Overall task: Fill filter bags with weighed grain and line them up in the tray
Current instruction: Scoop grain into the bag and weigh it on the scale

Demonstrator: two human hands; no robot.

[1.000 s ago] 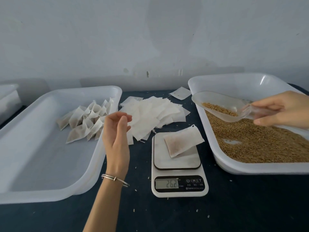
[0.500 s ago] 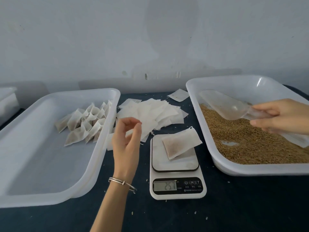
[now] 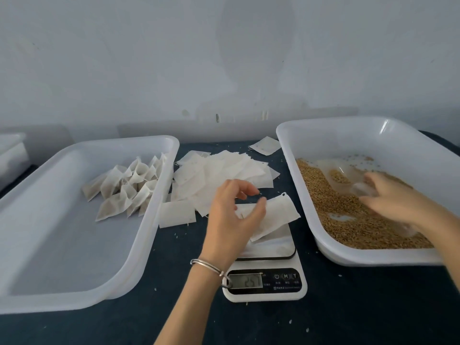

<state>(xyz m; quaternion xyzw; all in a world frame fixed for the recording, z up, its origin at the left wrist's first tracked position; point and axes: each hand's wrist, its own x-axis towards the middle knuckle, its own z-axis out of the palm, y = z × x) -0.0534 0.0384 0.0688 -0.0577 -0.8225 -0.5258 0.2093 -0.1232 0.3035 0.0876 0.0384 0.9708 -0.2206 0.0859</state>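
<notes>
A filled filter bag (image 3: 278, 215) lies on the white scale (image 3: 268, 285), whose display reads 257. My left hand (image 3: 231, 217) hovers over the bag's left end with loosely curved fingers, the thumb at its edge. My right hand (image 3: 393, 200), blurred, holds the handle of the clear scoop (image 3: 341, 174), which lies low in the grain (image 3: 348, 220) of the right tray (image 3: 348, 257). Several filled bags (image 3: 124, 190) stand in rows at the far right of the left tray (image 3: 62, 245).
A loose pile of empty filter bags (image 3: 224, 170) lies on the dark table between the trays, behind the scale. Single empty bags lie at the back (image 3: 265, 145) and beside the left tray (image 3: 176, 214). A white container (image 3: 12, 155) stands at the far left.
My left hand has moved right, from beside the left tray to over the bag on the scale. My right hand has lowered the emptied scoop into the grain. The reading fell from 262 to 257.
</notes>
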